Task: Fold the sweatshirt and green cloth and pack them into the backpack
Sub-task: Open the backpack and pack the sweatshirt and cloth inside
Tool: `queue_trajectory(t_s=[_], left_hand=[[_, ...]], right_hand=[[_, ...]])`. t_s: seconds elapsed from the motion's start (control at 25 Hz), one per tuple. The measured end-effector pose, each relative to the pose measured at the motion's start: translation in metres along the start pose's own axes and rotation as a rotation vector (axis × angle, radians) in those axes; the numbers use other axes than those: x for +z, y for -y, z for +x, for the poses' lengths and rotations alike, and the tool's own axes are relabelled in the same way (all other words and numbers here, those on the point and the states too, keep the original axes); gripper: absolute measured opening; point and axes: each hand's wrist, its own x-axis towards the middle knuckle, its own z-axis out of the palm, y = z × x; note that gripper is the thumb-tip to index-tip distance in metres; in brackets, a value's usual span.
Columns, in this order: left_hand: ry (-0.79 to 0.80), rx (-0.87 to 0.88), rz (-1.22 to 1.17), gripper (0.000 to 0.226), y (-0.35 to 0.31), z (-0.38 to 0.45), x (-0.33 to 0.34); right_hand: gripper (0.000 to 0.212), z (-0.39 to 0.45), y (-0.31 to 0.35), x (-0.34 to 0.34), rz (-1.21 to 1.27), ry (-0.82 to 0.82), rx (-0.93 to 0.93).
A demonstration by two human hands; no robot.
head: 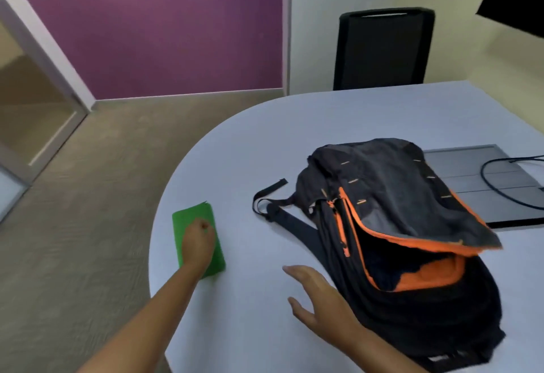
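A folded green cloth lies near the left edge of the pale table. My left hand rests on top of it, fingers curled onto the cloth. The dark backpack with orange lining lies to the right, its main flap open. Dark fabric shows inside the opening; I cannot tell whether it is the sweatshirt. My right hand hovers open, fingers spread, just left of the backpack's lower side and above the table.
A grey flat panel with a looping black cable lies behind the backpack. A black chair stands at the table's far side. The table's rounded edge drops to carpet on the left.
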Motion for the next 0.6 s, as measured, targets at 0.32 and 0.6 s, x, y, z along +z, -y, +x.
queue_trajectory(t_s=[0.32,0.6], left_hand=[[0.189,-0.372,0.025,0.055,0.088,0.020,-0.007],[0.604,-0.282,-0.648,0.047,0.062,-0.022,0.008]], right_hand=[[0.052,0.093,0.011,0.079,0.149,0.185,0.348],[0.055,0.108,0.007,0.063,0.891,0.204,0.903]])
